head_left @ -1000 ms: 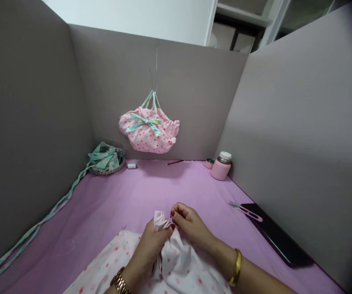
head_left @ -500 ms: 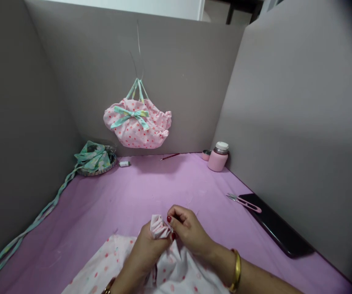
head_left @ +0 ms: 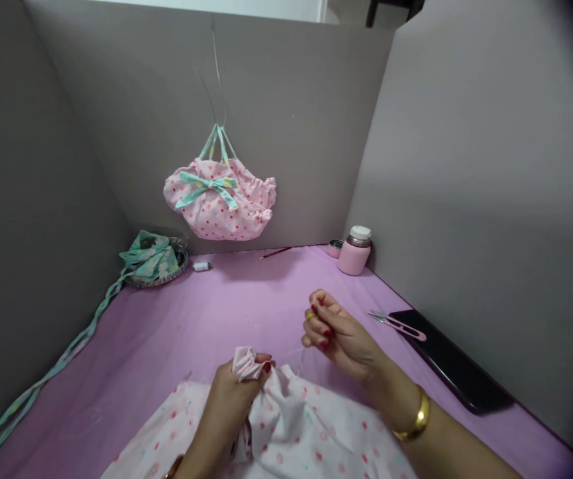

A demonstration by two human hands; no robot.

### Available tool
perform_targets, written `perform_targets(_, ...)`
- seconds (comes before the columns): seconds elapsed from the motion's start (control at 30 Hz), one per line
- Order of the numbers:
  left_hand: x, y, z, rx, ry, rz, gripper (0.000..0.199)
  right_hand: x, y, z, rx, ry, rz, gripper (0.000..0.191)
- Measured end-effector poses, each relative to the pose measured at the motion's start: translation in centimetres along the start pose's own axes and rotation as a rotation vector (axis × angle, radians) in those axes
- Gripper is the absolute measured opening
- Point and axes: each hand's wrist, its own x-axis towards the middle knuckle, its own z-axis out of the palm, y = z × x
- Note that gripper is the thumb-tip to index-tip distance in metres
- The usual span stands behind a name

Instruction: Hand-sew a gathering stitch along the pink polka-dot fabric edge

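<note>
White fabric with red and pink dots (head_left: 311, 432) lies across the front of the table and is bunched into gathers near the middle. My left hand (head_left: 239, 392) is closed around the gathered edge, thumb and fingers pinching the folds. To the right and higher, my right hand (head_left: 339, 332) is raised off the cloth, with thumb and forefinger pressed together. A faint sewing thread (head_left: 294, 350) runs from the gathers towards it. Any needle in that pinch is too small to see.
Hanging at the back is a pink dotted fabric piece (head_left: 224, 216) with a green bow. A basket (head_left: 164, 279) with green fabric and a thread spool (head_left: 201, 267) stand left. Pink jar (head_left: 353, 256), thread snips (head_left: 401, 327) and black case (head_left: 456, 366) are right. Grey panels (head_left: 431, 166) enclose the table.
My right hand has moved up and to the right, away from the gathered fabric, drawing out the thread. My left hand keeps its grip on the folds, slightly further left.
</note>
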Motion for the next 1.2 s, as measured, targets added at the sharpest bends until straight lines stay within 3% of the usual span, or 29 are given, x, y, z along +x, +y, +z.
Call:
perform_targets(0.1,0.0,0.3,-0.5,-0.013,0.065,-0.025,0.023,0.1,-2.8,-1.8,-0.078,0.158,-0.188,0.027)
perform_targets(0.17,0.2,0.5,-1.0,-0.05,0.11,-0.034,0.028,0.1,-4.9,-3.9,-0.162,0.427,-0.455,0.025)
perform_targets(0.23,0.3,0.6,-1.5,-0.096,0.16,-0.032,0.035,0.0,-6.6,-6.3,-0.239,0.79,-0.783,0.021)
perform_targets(0.3,0.4,0.8,-1.8,-0.149,0.208,-0.035,0.039,-0.1,-7.6,-8.1,-0.26,0.983,-0.95,0.016)
perform_targets(0.33,0.4,0.8,-1.8,-0.172,0.225,-0.039,0.039,0.0,-7.6,-8.5,-0.271,1.011,-0.97,0.013)
perform_targets(0.43,0.1,1.1,-1.5,-0.191,0.249,-0.028,0.036,0.4,-5.6,-7.4,-0.368,0.895,-0.843,0.013)
perform_targets(0.5,-0.2,1.4,-1.1,-0.171,0.242,-0.006,0.032,0.7,-3.0,-5.1,-0.477,0.702,-0.677,0.016)
perform_targets(0.53,-0.4,1.5,-0.9,-0.164,0.239,0.005,0.03,0.6,-1.6,-3.8,-0.537,0.567,-0.58,0.013)
perform_targets(0.6,-0.6,1.7,-0.6,-0.168,0.233,0.02,0.028,0.4,1.1,-1.5,-0.766,0.158,-0.286,0.016)
perform_targets(0.67,-0.7,1.8,-0.5,-0.186,0.216,0.029,0.026,-0.1,2.9,-0.1,-0.86,-0.026,-0.143,0.022)
perform_targets(0.77,-0.9,1.7,-0.4,-0.203,0.18,0.027,0.023,-0.5,4.2,0.3,-0.871,-0.075,-0.101,0.021)
perform_targets(0.97,-1.2,2.0,-0.1,-0.162,0.161,0.032,0.018,-0.3,3.9,0.1,-0.696,-0.069,-0.109,0.012)
perform_targets(1.2,-0.8,1.5,-0.1,-0.113,0.207,-0.033,0.028,-0.8,0.2,-0.8,-0.247,0.088,-0.148,0.019)
